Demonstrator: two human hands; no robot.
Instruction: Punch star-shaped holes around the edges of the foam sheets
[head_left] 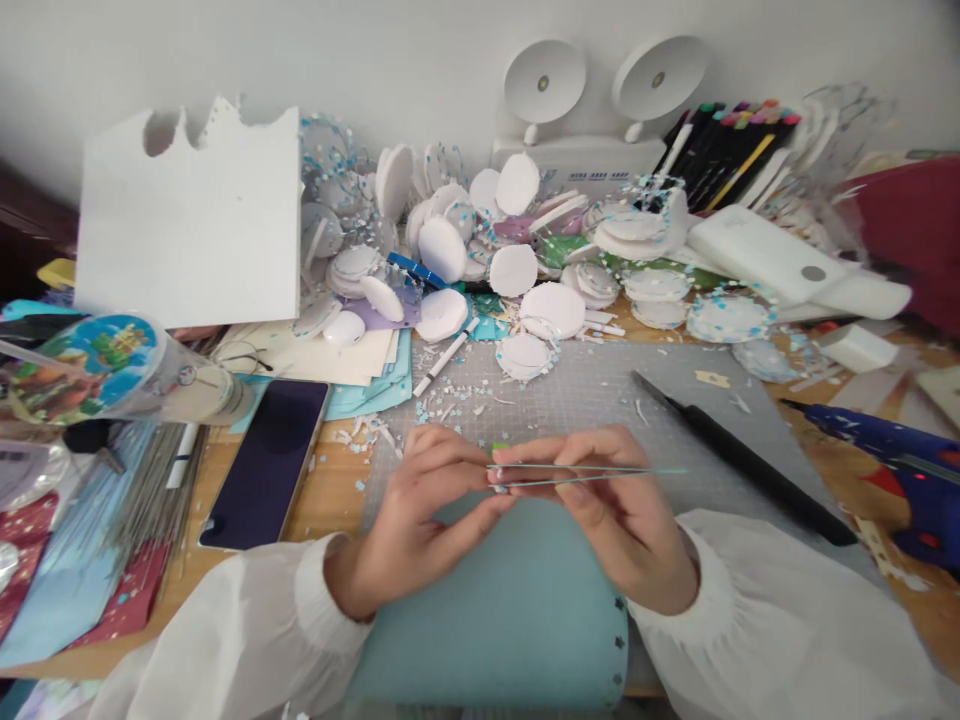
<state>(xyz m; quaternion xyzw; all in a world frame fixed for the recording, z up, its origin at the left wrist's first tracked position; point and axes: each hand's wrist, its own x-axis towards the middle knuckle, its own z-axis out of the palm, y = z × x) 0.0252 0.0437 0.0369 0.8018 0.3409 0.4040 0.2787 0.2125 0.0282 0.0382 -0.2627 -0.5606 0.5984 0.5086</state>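
My left hand and my right hand meet over the near edge of a grey cutting mat. My right hand pinches thin metal tweezers that lie level, tips pointing left. My left hand's fingers are pinched together at the tweezer tips, around a tiny piece I cannot make out; a bit of green shows just above. Both wrists are in white sleeves. A pale blue sheet lies under the hands, at the table's front edge.
Heaped white foam discs fill the back of the desk. A dark phone lies to the left, a black tool and blue glue gun to the right. A white foam board stands back left, markers back right.
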